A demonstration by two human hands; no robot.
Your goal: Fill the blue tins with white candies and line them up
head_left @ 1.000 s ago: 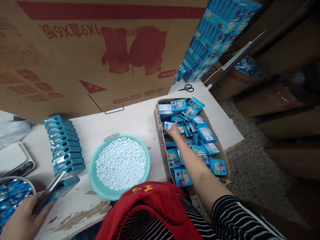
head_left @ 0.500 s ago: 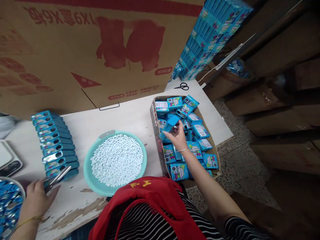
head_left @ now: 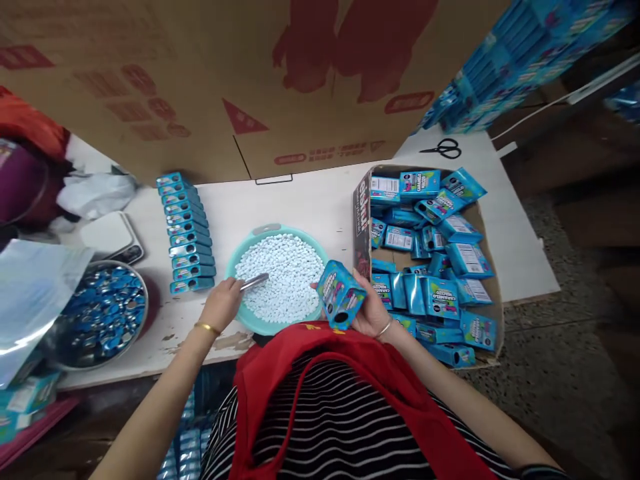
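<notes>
Standing far behind the table (head_left: 310, 200), we saw a big cardboard sheet (head_left: 200, 80). To the right lay a carton (head_left: 361, 220) of blue boxes. Near us, our left hand (head_left: 220, 303) was closed on a metal scoop (head_left: 254, 282) over the teal basin (head_left: 265, 230) of white tablets, and our right hand (head_left: 373, 310) gripped one blue box (head_left: 340, 293), tilted.

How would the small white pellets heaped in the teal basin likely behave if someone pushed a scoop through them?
The white pellets lie loose and heaped, so they would probably flow aside rather than move together. They look small and rounded, so spilled ones would likely roll. The teal basin has a raised rim that should contain most.
</notes>
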